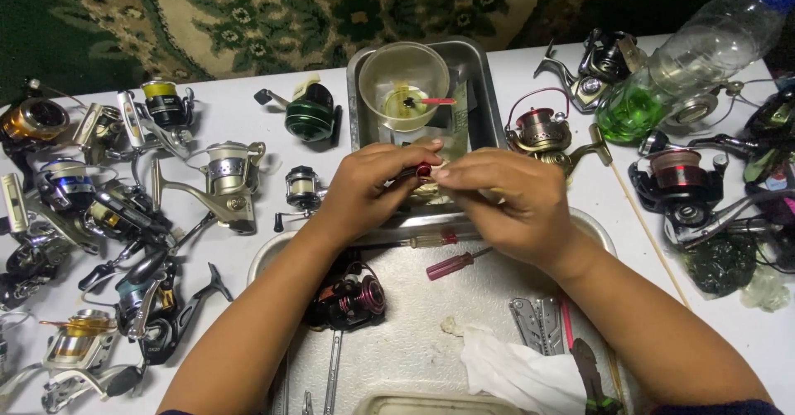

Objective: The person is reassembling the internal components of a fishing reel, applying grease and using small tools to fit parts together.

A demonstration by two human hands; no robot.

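Head view, both hands' fingers [431, 155] pinching small red part [424, 169], axis hidden, above tray [497, 282].

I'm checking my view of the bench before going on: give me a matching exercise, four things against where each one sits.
Things:
1. green reel
2. plastic bottle
3. red-handled screwdriver
4. clear cup

Places:
A. in the small metal tray
B. on the round tray, below the hands
C. far right, tipped over reels
D. left of the small tray

Pairs: 1-D, 2-C, 3-B, 4-A
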